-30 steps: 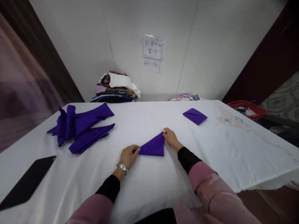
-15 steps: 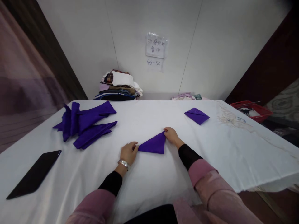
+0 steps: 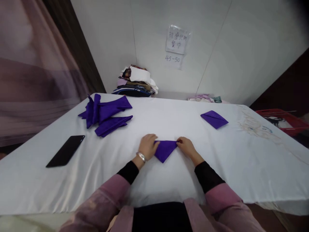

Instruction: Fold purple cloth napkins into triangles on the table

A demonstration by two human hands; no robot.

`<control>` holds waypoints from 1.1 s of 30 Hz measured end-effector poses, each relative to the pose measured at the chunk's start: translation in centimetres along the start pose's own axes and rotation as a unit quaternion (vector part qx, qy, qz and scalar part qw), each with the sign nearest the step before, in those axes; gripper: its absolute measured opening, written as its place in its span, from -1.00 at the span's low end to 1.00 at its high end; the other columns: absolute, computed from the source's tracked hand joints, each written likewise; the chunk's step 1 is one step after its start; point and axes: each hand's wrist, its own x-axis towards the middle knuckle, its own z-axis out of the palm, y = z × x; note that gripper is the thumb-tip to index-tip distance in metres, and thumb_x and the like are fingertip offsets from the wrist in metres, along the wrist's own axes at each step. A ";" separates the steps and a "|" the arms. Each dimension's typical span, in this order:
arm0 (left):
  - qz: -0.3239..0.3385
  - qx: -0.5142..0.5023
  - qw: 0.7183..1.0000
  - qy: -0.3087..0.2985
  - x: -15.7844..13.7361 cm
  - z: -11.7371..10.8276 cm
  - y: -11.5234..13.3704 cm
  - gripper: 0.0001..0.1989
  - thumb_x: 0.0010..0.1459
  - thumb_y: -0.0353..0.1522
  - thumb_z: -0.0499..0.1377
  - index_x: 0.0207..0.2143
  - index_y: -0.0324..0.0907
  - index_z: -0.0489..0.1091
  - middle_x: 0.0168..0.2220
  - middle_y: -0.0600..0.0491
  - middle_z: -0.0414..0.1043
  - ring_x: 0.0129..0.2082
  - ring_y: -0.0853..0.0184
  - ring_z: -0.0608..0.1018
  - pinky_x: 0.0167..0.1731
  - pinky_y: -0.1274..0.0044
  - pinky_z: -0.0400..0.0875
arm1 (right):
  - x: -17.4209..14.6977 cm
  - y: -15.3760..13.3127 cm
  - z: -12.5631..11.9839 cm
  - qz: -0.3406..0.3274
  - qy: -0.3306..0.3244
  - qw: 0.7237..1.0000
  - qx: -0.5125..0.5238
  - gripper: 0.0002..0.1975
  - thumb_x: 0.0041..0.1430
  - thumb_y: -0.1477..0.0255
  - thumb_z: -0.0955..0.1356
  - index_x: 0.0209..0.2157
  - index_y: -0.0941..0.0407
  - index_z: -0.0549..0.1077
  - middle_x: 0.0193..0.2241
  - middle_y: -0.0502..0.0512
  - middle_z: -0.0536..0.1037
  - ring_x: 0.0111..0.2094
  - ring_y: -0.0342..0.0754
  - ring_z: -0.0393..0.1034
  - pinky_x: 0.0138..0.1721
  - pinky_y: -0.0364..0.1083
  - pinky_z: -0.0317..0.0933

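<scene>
A purple cloth napkin, folded into a triangle, lies on the white-covered table in front of me. Its long edge runs across the far side and one point faces me. My left hand, with a silver bracelet at the wrist, grips the napkin's left end, thumb over the cloth. At the right corner, the fingertips of my right hand pinch the fabric. Farther off to the right lies a second folded purple napkin. Several loose purple napkins are heaped at the far left.
A black flat tablet-like object rests on the white tablecloth at left. Behind the table are a pile of folded clothes and more cloth. A red basket stands beyond the right edge. Paper signs hang on the wall.
The napkin has been turned, so a point now faces me and its long edge lies on the far side. My hands have come closer together. The camera view has shifted.
</scene>
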 end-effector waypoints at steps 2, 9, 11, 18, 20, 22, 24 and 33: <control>0.072 0.000 0.997 -0.033 -0.7 1.2 2.3 -0.59 0.17 -0.15 0.00 0.01 -0.13 0.30 0.10 -0.04 0.26 0.13 0.15 0.21 0.12 0.24 0.02 | 0.1 0.1 0.0 -0.005 -0.001 1.000 -0.001 -0.88 -0.04 0.44 0.31 -0.41 0.09 0.47 -0.47 -0.02 0.47 -0.42 -0.12 0.30 -0.40 -0.16 0.09; 0.057 0.045 0.989 -0.129 -2.5 4.6 3.2 -0.31 0.14 0.06 -0.15 0.17 -0.16 0.12 0.25 -0.11 -0.03 0.24 0.00 -0.05 0.15 0.11 -0.20 | -0.2 1.5 0.7 -0.015 0.045 0.998 0.029 -0.78 0.00 0.38 0.28 -0.27 0.09 0.45 -0.36 0.02 0.47 -0.37 -0.08 0.33 -0.30 -0.11 0.18; 0.058 0.050 0.989 -0.128 -2.6 4.7 2.9 -0.30 0.13 0.07 -0.18 0.18 -0.15 0.10 0.25 -0.09 -0.04 0.25 0.02 -0.06 0.15 0.13 -0.21 | -0.5 1.7 0.5 -0.009 0.062 0.998 0.022 -0.78 0.03 0.41 0.24 -0.28 0.09 0.44 -0.34 0.04 0.47 -0.35 -0.07 0.33 -0.28 -0.09 0.19; 0.063 0.052 0.990 -0.117 -2.7 4.6 3.2 -0.32 0.13 0.05 -0.14 0.18 -0.14 0.09 0.24 -0.09 0.01 0.24 0.01 -0.04 0.15 0.11 -0.21 | -1.6 -3.7 0.7 -0.197 0.136 0.970 0.030 -0.71 0.16 0.36 0.19 -0.13 0.09 0.40 -0.05 0.16 0.40 0.03 0.01 0.20 0.05 0.02 0.06; 0.064 0.054 0.989 -0.118 -2.7 4.5 3.2 -0.33 0.14 0.02 -0.11 0.20 -0.14 0.06 0.23 -0.09 0.02 0.24 0.01 -0.04 0.15 0.10 -0.22 | -1.7 -5.2 1.5 -0.256 0.077 0.964 0.016 -0.66 0.20 0.30 0.19 -0.03 0.08 0.36 0.06 0.14 0.33 0.13 0.00 0.10 0.14 0.05 -0.08; 0.063 0.058 0.989 -0.119 -2.8 4.4 3.1 -0.32 0.14 0.01 -0.10 0.20 -0.17 0.04 0.23 -0.10 0.02 0.24 0.00 -0.05 0.15 0.10 -0.23 | -1.4 -5.5 2.4 -0.250 0.011 0.968 -0.028 -0.58 0.21 0.26 0.17 0.07 0.09 0.27 0.15 0.14 0.22 0.20 0.02 -0.04 0.18 0.11 -0.23; 0.063 0.062 0.989 -0.115 -2.9 4.5 3.1 -0.31 0.13 0.02 -0.12 0.20 -0.19 0.05 0.23 -0.12 0.01 0.24 0.01 -0.05 0.16 0.11 -0.24 | -1.0 -4.6 3.1 -0.193 -0.033 0.977 -0.078 -0.51 0.23 0.22 0.14 0.14 0.11 0.17 0.20 0.18 0.11 0.24 0.06 -0.15 0.18 0.17 -0.30; 0.019 0.013 0.996 -0.087 -2.7 3.6 2.2 -0.35 0.17 0.02 -0.16 0.14 -0.22 0.14 0.19 -0.12 0.12 0.18 0.13 0.14 0.12 0.25 -0.03 | -0.6 -1.4 4.0 -0.160 -0.053 0.970 -0.177 -0.41 0.23 0.13 0.09 0.21 0.13 0.06 0.25 0.16 -0.02 0.26 0.06 -0.27 0.18 0.15 -0.33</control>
